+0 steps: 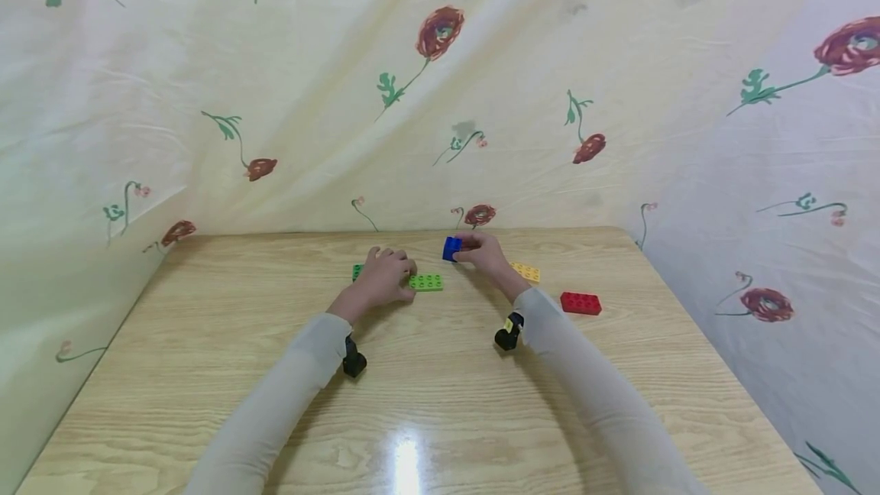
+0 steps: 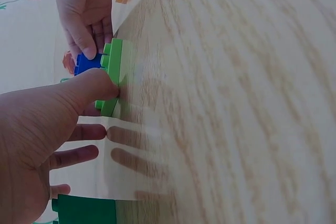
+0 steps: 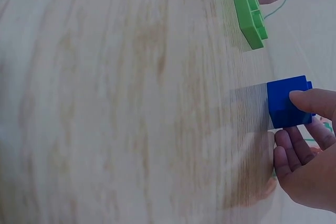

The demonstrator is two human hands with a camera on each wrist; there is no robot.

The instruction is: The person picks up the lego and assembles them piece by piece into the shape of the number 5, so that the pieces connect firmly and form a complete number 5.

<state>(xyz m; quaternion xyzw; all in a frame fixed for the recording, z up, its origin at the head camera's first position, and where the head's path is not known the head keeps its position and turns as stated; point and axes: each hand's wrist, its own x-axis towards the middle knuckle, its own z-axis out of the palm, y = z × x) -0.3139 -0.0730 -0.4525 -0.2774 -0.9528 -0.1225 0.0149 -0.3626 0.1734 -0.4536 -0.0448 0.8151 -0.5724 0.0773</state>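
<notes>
My left hand (image 1: 385, 277) pinches one end of a light green building brick (image 1: 428, 283) between thumb and finger; the brick lies flat, studs up, on the wooden table. The left wrist view shows the thumb (image 2: 97, 85) across its near side, the other fingers spread. Between the thumb and fingers of my right hand (image 1: 483, 252) is a blue brick (image 1: 451, 248). In the right wrist view the blue brick (image 3: 289, 102) is apart from the green one (image 3: 247, 11), just above or on the table; which, I cannot tell.
A dark green brick (image 1: 357, 271) is partly hidden behind my left hand. To the right of my right hand lie a yellow brick (image 1: 525, 272), partly covered by the wrist, and a red brick (image 1: 580, 303). Flowered cloth (image 1: 309, 98) hangs behind the table (image 1: 440, 403).
</notes>
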